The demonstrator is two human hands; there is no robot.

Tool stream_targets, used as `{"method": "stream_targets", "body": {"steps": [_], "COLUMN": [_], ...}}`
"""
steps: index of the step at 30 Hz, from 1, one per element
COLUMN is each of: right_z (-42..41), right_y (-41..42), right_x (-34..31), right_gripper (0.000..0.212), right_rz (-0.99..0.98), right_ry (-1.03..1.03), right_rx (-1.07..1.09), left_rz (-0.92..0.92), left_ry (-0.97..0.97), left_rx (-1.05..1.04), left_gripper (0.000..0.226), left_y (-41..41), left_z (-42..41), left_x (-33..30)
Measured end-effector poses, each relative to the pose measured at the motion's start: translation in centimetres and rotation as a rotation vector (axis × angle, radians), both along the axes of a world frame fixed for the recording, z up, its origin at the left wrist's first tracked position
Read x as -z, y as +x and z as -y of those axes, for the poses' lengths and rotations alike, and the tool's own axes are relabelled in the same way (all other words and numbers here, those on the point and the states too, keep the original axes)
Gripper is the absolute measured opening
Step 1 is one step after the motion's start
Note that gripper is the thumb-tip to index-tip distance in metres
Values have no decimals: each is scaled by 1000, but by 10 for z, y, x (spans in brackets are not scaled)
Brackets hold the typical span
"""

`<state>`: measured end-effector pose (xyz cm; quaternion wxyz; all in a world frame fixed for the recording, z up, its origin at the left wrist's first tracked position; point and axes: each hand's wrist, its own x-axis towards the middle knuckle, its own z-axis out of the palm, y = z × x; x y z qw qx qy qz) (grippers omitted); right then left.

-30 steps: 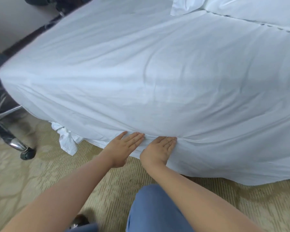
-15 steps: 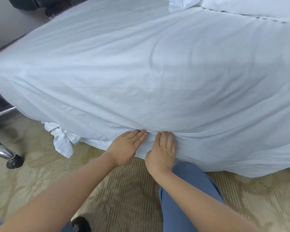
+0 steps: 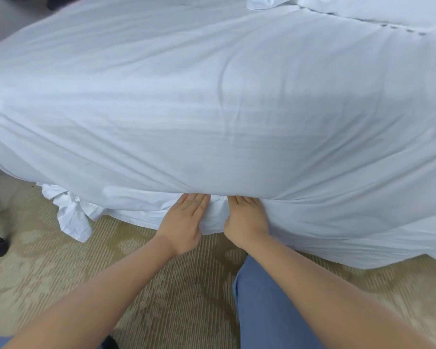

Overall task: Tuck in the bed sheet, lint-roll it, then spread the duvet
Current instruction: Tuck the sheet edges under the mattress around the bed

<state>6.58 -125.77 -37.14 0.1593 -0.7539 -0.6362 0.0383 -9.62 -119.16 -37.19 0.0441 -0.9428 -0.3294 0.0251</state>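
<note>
- My left hand (image 3: 184, 222) and right hand (image 3: 247, 220), fingers flat, press the bed sheet (image 3: 212, 109) under the mattress edge.
- Risk: the loose sheet corner (image 3: 71, 217) hangs untucked; uneven pushing may bunch the fabric or pull it free.

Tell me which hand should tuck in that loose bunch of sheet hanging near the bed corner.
Probably the left hand: it is nearer the hanging bunch, with the right hand on its far side. Both press flat on the sheet.
</note>
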Motion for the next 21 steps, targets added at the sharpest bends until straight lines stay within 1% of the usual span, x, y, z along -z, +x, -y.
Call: {"method": "stream_targets", "body": {"steps": [1, 3, 5, 7, 8, 10, 11, 12, 13, 14, 15, 16, 17, 18, 19, 21], "right_z": [-3, -2, 6, 16, 21, 31, 37, 42, 45, 45, 43, 39, 34, 27, 20, 9], "right_y": [0, -1, -5, -10, -13, -20, -26, -31, -36, -40, -43, -47, -50, -52, -53, -55], "right_x": [-2, -2, 3, 9, 12, 15, 18, 19, 21, 21, 20, 17, 16, 17, 18, 20], "right_gripper": [64, 65, 75, 83, 80, 63, 52, 42, 34, 30, 29, 23, 17, 13, 13, 39], "right_rz": [-21, 6, 82, 110, 101, 67, 37, -31, -163, -361, -643, -925, -1145, -1298, -1435, -1702], "right_ry": [1, -6, -27, 7, 48, 110, 108, 49, -80, -250, -404, -491, -494, -473, -467, -414], "right_rx": [9, 21, 1, -10, -6, -46, -110, -184, -226, -185, -65, 99, 271, 406, 508, 653], "left_rz": [18, 65, 6, 55, 37, 15, 3, -5, -18, -26, -42, -50, -50, -43, -41, -33], "left_ry": [-5, -31, -54, 2, 19, 75, 85, 87, 95, 113, 127, 133, 131, 129, 121, 111], "left_rx": [-26, -54, -69, -33, -8, 45, 63, 84, 105, 121, 125, 125, 126, 127, 121, 110], "left_gripper": [74, 79, 79, 78, 79, 80, 80, 80, 80, 80, 79, 79, 78, 78, 77, 77], "left_y": [4, 9, 10, 5, 2, -7, -13, -17, -22, -26, -31, -35, -38, -40, -41, -42], "left_z": [1, 0, 4, 9, 11, 12, 12, 13, 14, 15, 15, 15, 14, 14, 13, 11], "left_x": [-4, -5, -8, -6, -7, -4, -3, -4, -5, -4, -4, -3, -2, -2, -2, -3]}}
